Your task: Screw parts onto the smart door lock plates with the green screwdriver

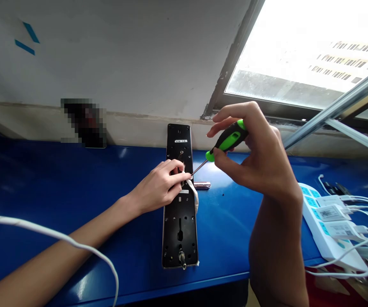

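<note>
A long black door-lock plate (172, 232) lies on the blue table, full of holes and marked with small white labels. Across its middle rests my left hand (163, 183), its bent fingers pressed on a white cable (196, 197) that hangs over the plate's right edge. My right hand (260, 149) is closed around the handle of a green and black screwdriver (231, 136). The screwdriver slants down to the left, its tip beside my left fingertips; whether it sits in a screw is hidden. From under the plate's right side sticks a shiny metal lever handle (202, 185).
A white power strip (311, 221) with several plugged-in chargers and white cords stands at the right. Another white cable (53, 233) crosses over my left forearm. A blurred-out dark object (86, 123) leans on the wall behind the blue table (133, 256). A window is at the upper right.
</note>
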{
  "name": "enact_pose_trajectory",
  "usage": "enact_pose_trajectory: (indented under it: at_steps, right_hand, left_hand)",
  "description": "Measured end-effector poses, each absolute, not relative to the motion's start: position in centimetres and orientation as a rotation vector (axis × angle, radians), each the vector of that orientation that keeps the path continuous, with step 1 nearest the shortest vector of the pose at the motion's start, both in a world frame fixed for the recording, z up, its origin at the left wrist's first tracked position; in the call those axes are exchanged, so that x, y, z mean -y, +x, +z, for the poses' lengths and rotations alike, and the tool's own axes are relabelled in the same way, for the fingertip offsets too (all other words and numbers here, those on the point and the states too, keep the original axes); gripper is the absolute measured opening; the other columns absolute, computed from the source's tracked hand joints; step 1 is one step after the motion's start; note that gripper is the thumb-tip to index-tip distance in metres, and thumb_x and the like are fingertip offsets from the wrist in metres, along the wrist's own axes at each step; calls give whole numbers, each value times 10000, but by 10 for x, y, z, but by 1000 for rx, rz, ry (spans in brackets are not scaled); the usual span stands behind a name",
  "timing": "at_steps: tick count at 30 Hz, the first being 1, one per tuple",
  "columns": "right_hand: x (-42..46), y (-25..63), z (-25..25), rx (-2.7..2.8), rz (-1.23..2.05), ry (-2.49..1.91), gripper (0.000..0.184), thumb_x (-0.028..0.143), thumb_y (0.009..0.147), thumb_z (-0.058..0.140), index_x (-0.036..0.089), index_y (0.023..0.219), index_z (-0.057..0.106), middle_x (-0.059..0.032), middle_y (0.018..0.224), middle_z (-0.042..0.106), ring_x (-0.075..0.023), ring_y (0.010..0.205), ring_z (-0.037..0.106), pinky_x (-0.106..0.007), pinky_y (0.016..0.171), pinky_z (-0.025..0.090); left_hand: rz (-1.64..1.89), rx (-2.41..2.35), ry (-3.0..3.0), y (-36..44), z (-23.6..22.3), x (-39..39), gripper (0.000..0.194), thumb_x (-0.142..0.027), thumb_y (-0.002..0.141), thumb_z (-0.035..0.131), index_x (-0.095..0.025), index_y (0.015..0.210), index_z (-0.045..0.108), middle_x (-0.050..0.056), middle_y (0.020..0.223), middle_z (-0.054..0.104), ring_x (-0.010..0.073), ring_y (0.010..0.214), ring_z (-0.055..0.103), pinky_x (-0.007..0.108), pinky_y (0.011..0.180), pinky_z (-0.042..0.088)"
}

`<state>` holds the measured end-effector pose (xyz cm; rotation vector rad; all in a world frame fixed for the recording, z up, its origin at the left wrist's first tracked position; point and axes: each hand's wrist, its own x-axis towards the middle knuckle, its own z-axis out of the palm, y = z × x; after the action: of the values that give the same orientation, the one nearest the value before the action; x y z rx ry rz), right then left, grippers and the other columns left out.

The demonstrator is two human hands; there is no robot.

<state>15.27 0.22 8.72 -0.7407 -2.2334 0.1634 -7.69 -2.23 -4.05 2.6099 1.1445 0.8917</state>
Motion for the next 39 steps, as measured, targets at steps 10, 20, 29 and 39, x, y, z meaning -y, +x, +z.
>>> enact_pose_trajectory:
  at_steps: [10, 20, 29, 39]
  right_hand:
    - [-5, 152, 86, 2218, 153, -739, 565, 55, 769, 719, 255, 1263, 533, -26, 1082, 722, -177, 817, 705, -347, 662, 575]
    - [-4, 152, 85, 2200, 176, -781, 489, 112, 831, 726, 318, 1229, 531, 5, 1041, 722, -158, 702, 651, -354, 580, 551]
    - [-2, 151, 85, 2198, 156, -810, 441, 150, 864, 715, 331, 1219, 527, 14, 1012, 718, -145, 642, 597, -363, 611, 555]
    - [1, 149, 87, 2188, 161, -826, 406, 170, 869, 715, 339, 1198, 547, -2, 1011, 727, -193, 700, 663, -414, 651, 596]
  left_hand:
    - [897, -1144, 2601, -76, -39, 23, 373, -75, 981, 488, -177, 1248, 728, 114, 1182, 598, 235, 1046, 589, 416, 940, 540]
    - [900, -1150, 2604, -76, -40, 23, 375, -78, 985, 474, -181, 1242, 727, 115, 1186, 600, 237, 1055, 589, 412, 938, 539]
    - [908, -1159, 2604, -75, -39, 23, 368, -82, 985, 475, -189, 1234, 725, 111, 1182, 599, 233, 1046, 594, 408, 945, 537]
    - [905, -1167, 2610, -75, -40, 23, 364, -89, 988, 477, -198, 1241, 715, 109, 1176, 594, 232, 1044, 595, 403, 943, 535]
